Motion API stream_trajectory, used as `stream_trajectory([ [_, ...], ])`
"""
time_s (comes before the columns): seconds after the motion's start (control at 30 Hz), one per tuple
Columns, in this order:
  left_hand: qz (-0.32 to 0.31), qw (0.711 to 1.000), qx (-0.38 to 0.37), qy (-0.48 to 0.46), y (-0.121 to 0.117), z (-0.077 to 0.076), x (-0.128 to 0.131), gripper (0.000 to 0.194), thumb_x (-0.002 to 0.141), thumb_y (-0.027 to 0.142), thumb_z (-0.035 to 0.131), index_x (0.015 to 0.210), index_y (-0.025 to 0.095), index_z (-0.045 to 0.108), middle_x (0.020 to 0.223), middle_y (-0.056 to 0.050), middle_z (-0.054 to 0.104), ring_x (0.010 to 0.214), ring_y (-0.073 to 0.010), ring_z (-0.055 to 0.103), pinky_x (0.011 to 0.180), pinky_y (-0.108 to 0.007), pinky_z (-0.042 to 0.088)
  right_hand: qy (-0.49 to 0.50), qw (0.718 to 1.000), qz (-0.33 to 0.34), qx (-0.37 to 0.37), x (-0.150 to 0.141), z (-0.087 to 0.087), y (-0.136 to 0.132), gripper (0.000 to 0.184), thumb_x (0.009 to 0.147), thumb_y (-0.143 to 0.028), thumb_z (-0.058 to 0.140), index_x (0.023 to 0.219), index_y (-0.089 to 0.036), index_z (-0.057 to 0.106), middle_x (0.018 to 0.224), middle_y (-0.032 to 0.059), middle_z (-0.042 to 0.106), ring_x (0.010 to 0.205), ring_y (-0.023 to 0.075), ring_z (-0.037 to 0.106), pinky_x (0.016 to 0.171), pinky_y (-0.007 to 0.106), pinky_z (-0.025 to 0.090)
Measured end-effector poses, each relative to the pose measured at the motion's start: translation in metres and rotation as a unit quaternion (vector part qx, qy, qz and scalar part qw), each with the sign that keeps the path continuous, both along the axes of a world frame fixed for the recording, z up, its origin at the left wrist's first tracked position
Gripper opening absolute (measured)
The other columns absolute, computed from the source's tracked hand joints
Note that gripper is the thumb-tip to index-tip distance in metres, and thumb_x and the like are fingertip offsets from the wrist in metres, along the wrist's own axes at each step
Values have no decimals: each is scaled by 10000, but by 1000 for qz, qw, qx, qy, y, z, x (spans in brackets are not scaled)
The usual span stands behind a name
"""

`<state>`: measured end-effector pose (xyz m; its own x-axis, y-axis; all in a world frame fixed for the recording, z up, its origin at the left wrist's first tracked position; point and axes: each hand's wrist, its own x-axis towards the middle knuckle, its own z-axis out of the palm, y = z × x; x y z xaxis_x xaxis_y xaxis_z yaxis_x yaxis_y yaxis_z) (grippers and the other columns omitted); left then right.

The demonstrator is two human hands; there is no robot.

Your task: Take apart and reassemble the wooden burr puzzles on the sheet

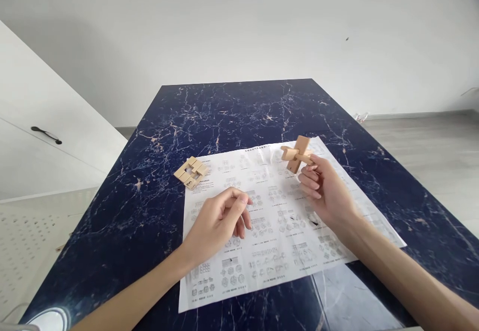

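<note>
My right hand (325, 191) pinches light wooden interlocking puzzle pieces (300, 147) between thumb and index finger. They form a cross, with a flat plank standing through a rounded bar, held above the upper right of a printed sheet (267, 281). Over the sheet's middle hovers my left hand (219, 218), loosely curled with the thumb against the index finger, and nothing shows in it. A second wooden puzzle assembly (191, 172), squarish with a gap in its centre and a dark mark on one side, lies at the sheet's upper left corner.
Beneath everything is a dark blue marble-patterned table (232, 114), its far edge close to a pale wall. A glossy grey panel (355, 298) lies at the near right. To the left stand a white cabinet (48, 106) and a perforated white surface (30, 251).
</note>
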<state>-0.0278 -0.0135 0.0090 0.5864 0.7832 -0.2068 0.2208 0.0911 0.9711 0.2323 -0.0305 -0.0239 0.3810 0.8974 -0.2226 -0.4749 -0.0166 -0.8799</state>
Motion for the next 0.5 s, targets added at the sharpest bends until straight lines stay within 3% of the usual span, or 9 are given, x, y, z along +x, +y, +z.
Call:
stream_trajectory([
  [0.2,-8,1000,6,7,0,-1,-1,402,1095,556,520,991,187,641,753,-23,724,591,-129,651,587,-244,545,61,997,-24,51,24,-6,7,435,891,-392,838,747,-237,457,692,-88,304,481,61,299,330,123,366],
  [0.33,-13,1000,11,9,0,-2,-1,391,1095,548,520,999,189,642,767,-30,734,593,-133,651,589,-251,546,28,998,-6,57,30,-6,9,424,879,-516,840,806,-237,530,686,-88,330,471,72,317,327,154,384],
  [0.5,-20,999,18,17,0,-2,-1,367,1094,527,530,1003,188,638,777,-30,733,617,-136,658,600,-250,553,-77,994,71,1,6,3,2,378,922,-526,784,819,-237,563,673,-64,434,483,95,394,347,220,338],
])
